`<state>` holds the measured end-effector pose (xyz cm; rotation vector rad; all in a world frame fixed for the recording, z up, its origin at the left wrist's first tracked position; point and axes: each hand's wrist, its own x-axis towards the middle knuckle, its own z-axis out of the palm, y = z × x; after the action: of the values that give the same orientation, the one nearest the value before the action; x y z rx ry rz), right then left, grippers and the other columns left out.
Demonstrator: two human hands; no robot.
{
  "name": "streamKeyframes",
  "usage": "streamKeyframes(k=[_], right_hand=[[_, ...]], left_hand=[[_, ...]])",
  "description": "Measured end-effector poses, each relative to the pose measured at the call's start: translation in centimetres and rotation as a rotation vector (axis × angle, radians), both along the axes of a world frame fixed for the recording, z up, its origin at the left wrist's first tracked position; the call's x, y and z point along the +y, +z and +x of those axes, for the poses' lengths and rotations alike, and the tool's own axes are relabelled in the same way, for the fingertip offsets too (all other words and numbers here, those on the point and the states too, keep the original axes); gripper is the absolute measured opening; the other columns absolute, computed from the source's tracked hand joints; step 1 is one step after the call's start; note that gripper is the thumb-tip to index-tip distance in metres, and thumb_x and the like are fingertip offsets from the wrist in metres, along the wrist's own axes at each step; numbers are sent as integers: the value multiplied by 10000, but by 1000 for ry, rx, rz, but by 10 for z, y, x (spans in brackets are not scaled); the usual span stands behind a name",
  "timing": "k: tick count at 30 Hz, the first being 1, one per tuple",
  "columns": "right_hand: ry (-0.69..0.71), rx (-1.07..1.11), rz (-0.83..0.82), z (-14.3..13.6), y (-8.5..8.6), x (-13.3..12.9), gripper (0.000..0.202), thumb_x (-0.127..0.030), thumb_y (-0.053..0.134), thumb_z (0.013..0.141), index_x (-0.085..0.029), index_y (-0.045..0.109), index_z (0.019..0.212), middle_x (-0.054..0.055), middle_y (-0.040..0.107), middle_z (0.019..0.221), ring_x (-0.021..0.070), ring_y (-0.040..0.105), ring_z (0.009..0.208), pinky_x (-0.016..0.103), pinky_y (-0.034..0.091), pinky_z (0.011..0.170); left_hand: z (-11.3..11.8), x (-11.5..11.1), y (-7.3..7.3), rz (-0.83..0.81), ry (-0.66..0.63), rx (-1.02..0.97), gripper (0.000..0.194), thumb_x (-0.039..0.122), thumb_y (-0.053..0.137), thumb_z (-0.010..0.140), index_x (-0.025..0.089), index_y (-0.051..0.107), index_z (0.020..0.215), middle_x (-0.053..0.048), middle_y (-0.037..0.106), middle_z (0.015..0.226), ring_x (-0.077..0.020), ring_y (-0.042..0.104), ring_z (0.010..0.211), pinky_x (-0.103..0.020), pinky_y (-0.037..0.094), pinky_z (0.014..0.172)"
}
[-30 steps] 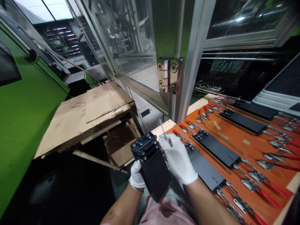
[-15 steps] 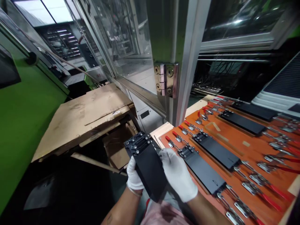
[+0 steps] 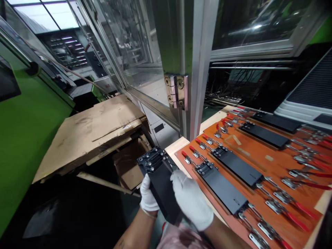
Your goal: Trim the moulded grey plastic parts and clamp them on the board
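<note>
A long black plastic box-like part (image 3: 162, 188), its upper end carrying ribs and several shiny round metal inserts, is tilted in front of me. My left hand (image 3: 148, 195), in a white glove, grips its left side, with the fingers partly hidden beneath it. My right hand (image 3: 190, 199), gloved too, is closed in a pinch over the part's right edge. From those fingers a thin dark tool (image 3: 168, 166) points toward the insert end; its exact kind is unclear. Beside my right hand, similar black parts (image 3: 221, 186) lie on an orange board (image 3: 259, 157).
Toggle clamps with red handles (image 3: 278, 207) line both ends of the parts on the board. A cardboard-covered table (image 3: 103, 121) stands at left, near a green machine panel (image 3: 28, 138). A metal door frame with a hinge (image 3: 176, 91) rises ahead.
My right hand has moved left over the black part, and the thin tool now shows near the inserts. My left hand keeps its grip. The view has shifted slightly.
</note>
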<state>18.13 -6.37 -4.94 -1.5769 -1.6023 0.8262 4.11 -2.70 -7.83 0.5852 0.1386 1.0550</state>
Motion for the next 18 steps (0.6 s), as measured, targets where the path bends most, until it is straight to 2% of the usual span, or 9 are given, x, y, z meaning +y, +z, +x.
streamKeyframes(k=[3,7,11,15,18], right_hand=[[-44,76,-45,3,2,-1,322,-309,315,977,-214,607,882,49,701,815,179,665,755,264,466,702],[90,132,-51,4,4,-2,295,-319,340,963,-233,614,896,21,688,796,170,640,720,259,441,654],[-41,204,-43,8,6,0,293,-338,349,949,-214,599,859,35,679,802,183,636,769,273,453,723],[86,162,-105,8,9,-3,284,-332,370,943,-245,634,881,2,667,765,170,610,692,261,422,636],[18,151,-63,9,6,-1,294,-324,354,944,-225,619,863,22,674,777,182,625,725,276,433,680]], left_hand=[[-1,0,3,68,-65,-35,422,433,451,942,228,710,1202,2,687,1232,-265,553,1281,-403,227,1219],[-1,-1,3,68,-51,-33,415,433,460,936,236,708,1205,6,702,1207,-283,537,1296,-427,209,1223],[0,-1,0,56,-53,-23,421,440,454,939,233,715,1195,-10,689,1231,-281,525,1306,-434,206,1221],[0,0,-1,60,-57,-48,424,425,438,949,232,700,1219,-10,698,1218,-271,490,1337,-412,191,1226],[0,1,-1,88,-88,-78,454,422,404,962,201,687,1239,0,665,1263,-268,481,1343,-389,171,1230]])
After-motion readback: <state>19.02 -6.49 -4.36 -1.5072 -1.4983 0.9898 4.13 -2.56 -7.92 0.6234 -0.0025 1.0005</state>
